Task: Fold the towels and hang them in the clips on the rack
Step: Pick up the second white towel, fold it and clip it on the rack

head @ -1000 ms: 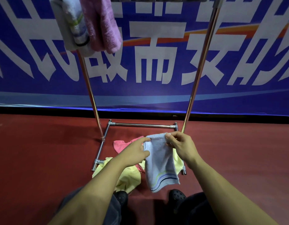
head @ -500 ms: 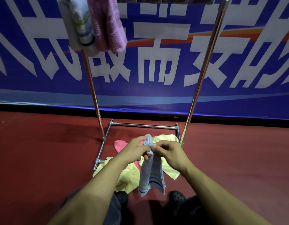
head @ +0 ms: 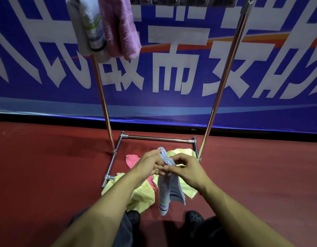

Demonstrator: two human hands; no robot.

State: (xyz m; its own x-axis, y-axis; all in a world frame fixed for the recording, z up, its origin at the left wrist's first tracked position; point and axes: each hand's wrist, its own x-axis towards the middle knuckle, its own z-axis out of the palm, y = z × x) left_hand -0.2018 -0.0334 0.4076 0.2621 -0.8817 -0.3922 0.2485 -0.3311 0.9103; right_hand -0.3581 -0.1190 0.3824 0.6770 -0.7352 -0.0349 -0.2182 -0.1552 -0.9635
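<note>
- Blue-grey towel [head: 167, 189], folded into a narrow strip, hangs in the lower middle of the frame between the two hands, its striped end dangling toward the floor above the dark shoes [head: 194, 216].
- Left hand [head: 150, 164] grips the bunched top of that towel, fingers curled round it.
- Right hand [head: 187, 169] pinches the same towel just below the top, its fingertips meeting the left hand's; the two hands are close together and touching.
- Rack [head: 223, 82] of shiny metal tubes stands on the red floor [head: 47, 175], its two uprights rising to the top of the frame and its base frame lying around the loose towels.
- Pink towel [head: 118, 27] and a white striped towel [head: 90, 25] hang side by side at the upper left of the frame, from the top of the rack.
- Row of clips [head: 180, 0] shows at the top edge, too cut off to read in detail.
- Yellow towels [head: 141, 195] and a pink cloth [head: 131, 158] lie crumpled on the floor inside the base, beneath the hands.
- Blue banner [head: 172, 68] with large white characters fills the background.
</note>
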